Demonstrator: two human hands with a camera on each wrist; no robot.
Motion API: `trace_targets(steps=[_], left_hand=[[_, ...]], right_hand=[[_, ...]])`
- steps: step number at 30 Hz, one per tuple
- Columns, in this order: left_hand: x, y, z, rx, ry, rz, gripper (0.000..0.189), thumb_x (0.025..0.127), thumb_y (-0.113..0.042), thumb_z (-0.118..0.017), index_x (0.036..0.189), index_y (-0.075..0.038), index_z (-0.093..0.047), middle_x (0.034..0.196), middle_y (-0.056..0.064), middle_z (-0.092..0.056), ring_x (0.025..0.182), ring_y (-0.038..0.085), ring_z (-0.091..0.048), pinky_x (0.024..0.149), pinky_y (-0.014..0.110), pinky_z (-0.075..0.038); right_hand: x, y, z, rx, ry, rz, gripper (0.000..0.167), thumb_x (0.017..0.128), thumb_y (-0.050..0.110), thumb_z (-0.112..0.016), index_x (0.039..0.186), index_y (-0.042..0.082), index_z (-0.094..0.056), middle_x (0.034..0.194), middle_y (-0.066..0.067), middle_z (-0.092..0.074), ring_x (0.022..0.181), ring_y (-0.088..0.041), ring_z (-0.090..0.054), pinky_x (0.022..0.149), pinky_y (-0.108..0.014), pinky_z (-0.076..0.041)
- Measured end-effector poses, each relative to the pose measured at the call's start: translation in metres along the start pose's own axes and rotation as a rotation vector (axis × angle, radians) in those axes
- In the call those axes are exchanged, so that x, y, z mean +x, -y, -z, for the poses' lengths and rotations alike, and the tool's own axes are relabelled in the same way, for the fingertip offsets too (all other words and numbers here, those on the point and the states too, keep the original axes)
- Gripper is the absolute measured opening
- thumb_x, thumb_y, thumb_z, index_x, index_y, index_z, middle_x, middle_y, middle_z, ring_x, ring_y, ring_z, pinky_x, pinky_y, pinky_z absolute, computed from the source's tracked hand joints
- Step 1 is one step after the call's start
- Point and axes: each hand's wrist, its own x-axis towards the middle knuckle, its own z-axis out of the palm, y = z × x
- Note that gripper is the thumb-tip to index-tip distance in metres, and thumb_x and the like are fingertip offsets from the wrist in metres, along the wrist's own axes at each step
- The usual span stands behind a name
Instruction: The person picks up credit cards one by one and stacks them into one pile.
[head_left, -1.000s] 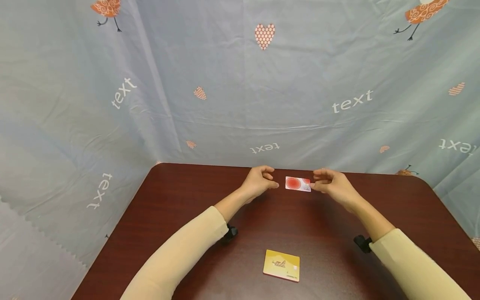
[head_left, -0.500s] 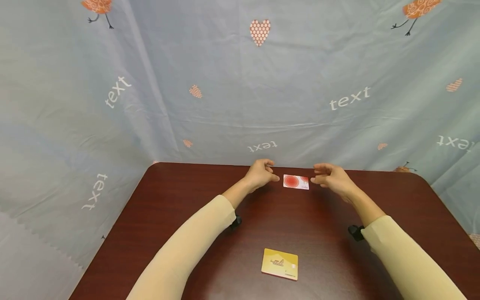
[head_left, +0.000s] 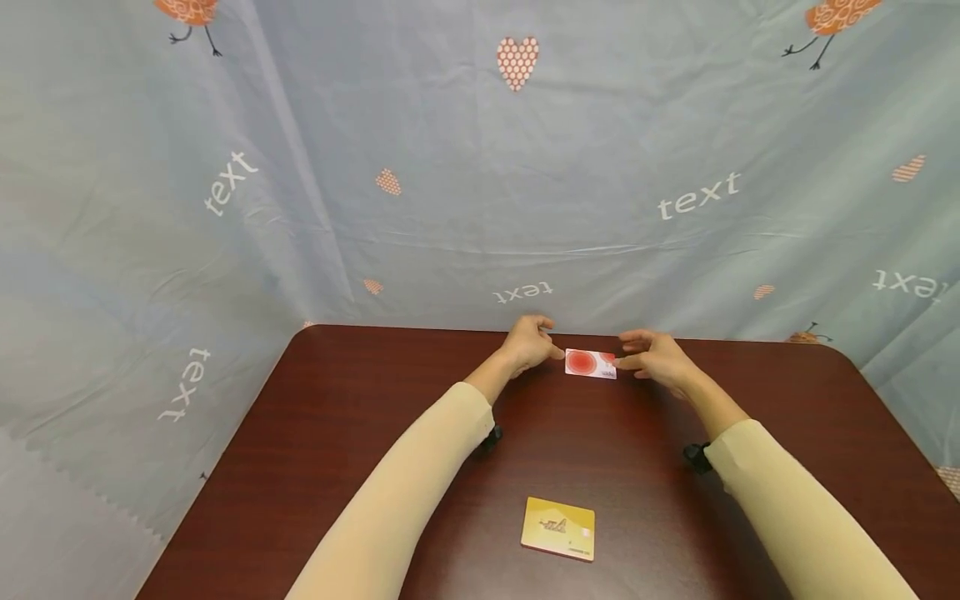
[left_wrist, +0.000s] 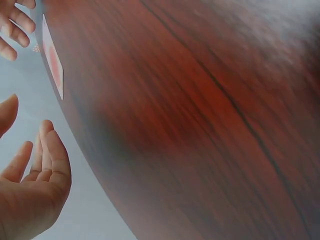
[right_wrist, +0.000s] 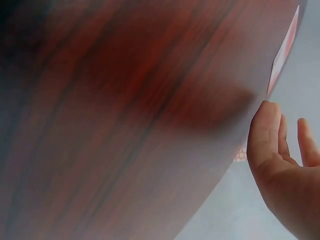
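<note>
A white card with red circles [head_left: 589, 363] lies near the far edge of the dark red-brown table [head_left: 375, 400]. My left hand [head_left: 528, 342] is at its left end, thumb tip right by the edge, fingers loosely bent. At the opposite end my right hand [head_left: 656, 360] hovers with its thumb overlapping the card's corner in the head view. In the left wrist view, a gap shows between the left fingers [left_wrist: 50, 155] and the card [left_wrist: 53, 62]. The right fingertips [right_wrist: 270, 107] appear just below the card [right_wrist: 284, 55] in the right wrist view. Neither hand grips anything.
A yellow card or thin stack of cards [head_left: 558, 529] lies on the near part of the table, between the forearms. Black wrist cameras [head_left: 699, 457] sit under the sleeves. A pale blue printed curtain [head_left: 450, 167] hangs right behind the table's far edge.
My left hand has shifted slightly right, toward the card. The right hand drew off a little from the card's end, then came back to it. Both cards stay in place on the table.
</note>
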Motion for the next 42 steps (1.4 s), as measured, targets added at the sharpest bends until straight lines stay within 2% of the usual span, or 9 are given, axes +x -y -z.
trace_targets(steps=[5, 7, 12, 14, 17, 24, 27, 36, 42], left_hand=[[0.004, 0.003, -0.008, 0.0, -0.017, 0.021, 0.062, 0.082, 0.008, -0.083, 0.14, 0.003, -0.06, 0.096, 0.01, -0.061, 0.079, 0.018, -0.054, 0.07, 0.027, -0.047], [0.006, 0.005, -0.012, 0.021, -0.027, 0.03, 0.061, 0.082, 0.008, -0.083, 0.139, 0.003, -0.061, 0.099, 0.012, -0.064, 0.079, 0.017, -0.053, 0.071, 0.027, -0.047], [0.008, 0.006, -0.02, 0.115, -0.063, 0.053, 0.054, 0.082, 0.005, -0.083, 0.133, -0.001, -0.067, 0.133, 0.016, -0.064, 0.098, 0.02, -0.056, 0.081, 0.027, -0.052], [0.009, 0.007, -0.022, 0.142, -0.06, 0.069, 0.052, 0.083, 0.005, -0.082, 0.132, -0.003, -0.069, 0.139, 0.015, -0.062, 0.103, 0.023, -0.056, 0.081, 0.028, -0.053], [0.013, 0.009, -0.023, 0.179, -0.056, 0.094, 0.051, 0.083, 0.004, -0.083, 0.131, -0.006, -0.07, 0.14, 0.013, -0.063, 0.107, 0.024, -0.057, 0.083, 0.03, -0.053], [0.022, 0.011, -0.026, 0.332, -0.062, 0.105, 0.053, 0.077, -0.014, -0.094, 0.125, -0.012, -0.074, 0.134, 0.005, -0.067, 0.123, 0.026, -0.058, 0.108, 0.04, -0.047], [0.02, 0.011, -0.026, 0.357, -0.071, 0.109, 0.052, 0.075, -0.017, -0.096, 0.123, -0.014, -0.074, 0.132, 0.004, -0.068, 0.126, 0.029, -0.058, 0.109, 0.045, -0.045], [0.018, 0.013, -0.028, 0.394, -0.052, 0.105, 0.051, 0.078, -0.017, -0.094, 0.125, -0.017, -0.075, 0.134, 0.004, -0.068, 0.126, 0.03, -0.057, 0.109, 0.045, -0.045], [0.023, 0.012, -0.031, 0.453, -0.004, 0.1, 0.051, 0.083, -0.018, -0.09, 0.131, -0.019, -0.073, 0.139, 0.002, -0.066, 0.126, 0.027, -0.058, 0.109, 0.045, -0.046]], right_hand=[[0.006, -0.001, -0.004, -0.019, 0.006, -0.021, 0.066, 0.1, 0.011, -0.07, 0.155, -0.007, -0.038, 0.151, -0.033, -0.044, 0.134, -0.046, -0.051, 0.103, -0.051, -0.054], [0.007, -0.001, -0.005, -0.038, 0.005, -0.029, 0.066, 0.1, 0.012, -0.071, 0.154, -0.008, -0.039, 0.148, -0.032, -0.045, 0.129, -0.044, -0.054, 0.099, -0.049, -0.056], [0.01, -0.002, -0.005, -0.072, 0.005, -0.061, 0.065, 0.099, 0.014, -0.073, 0.152, -0.008, -0.042, 0.137, -0.026, -0.051, 0.114, -0.034, -0.058, 0.089, -0.041, -0.057], [0.011, -0.003, -0.004, -0.082, 0.014, -0.07, 0.065, 0.099, 0.013, -0.073, 0.152, -0.008, -0.042, 0.132, -0.023, -0.052, 0.11, -0.031, -0.059, 0.086, -0.039, -0.056], [0.013, -0.004, -0.004, -0.097, 0.022, -0.077, 0.064, 0.098, 0.013, -0.074, 0.151, -0.007, -0.044, 0.126, -0.019, -0.054, 0.108, -0.028, -0.06, 0.084, -0.037, -0.055], [0.018, -0.004, -0.007, -0.154, 0.015, -0.057, 0.063, 0.096, 0.013, -0.078, 0.149, -0.006, -0.049, 0.116, -0.015, -0.053, 0.094, -0.025, -0.05, 0.074, -0.033, -0.05], [0.019, -0.004, -0.009, -0.162, 0.002, -0.06, 0.063, 0.093, 0.011, -0.081, 0.146, -0.006, -0.052, 0.113, -0.015, -0.052, 0.091, -0.024, -0.048, 0.07, -0.032, -0.048], [0.022, -0.006, -0.012, -0.168, -0.014, -0.068, 0.052, 0.089, 0.004, -0.083, 0.134, -0.009, -0.059, 0.105, -0.013, -0.05, 0.083, -0.021, -0.042, 0.062, -0.029, -0.042], [0.02, -0.005, -0.009, -0.193, 0.009, -0.056, 0.05, 0.092, 0.003, -0.08, 0.134, -0.01, -0.056, 0.113, -0.019, -0.049, 0.087, -0.024, -0.043, 0.064, -0.03, -0.043]])
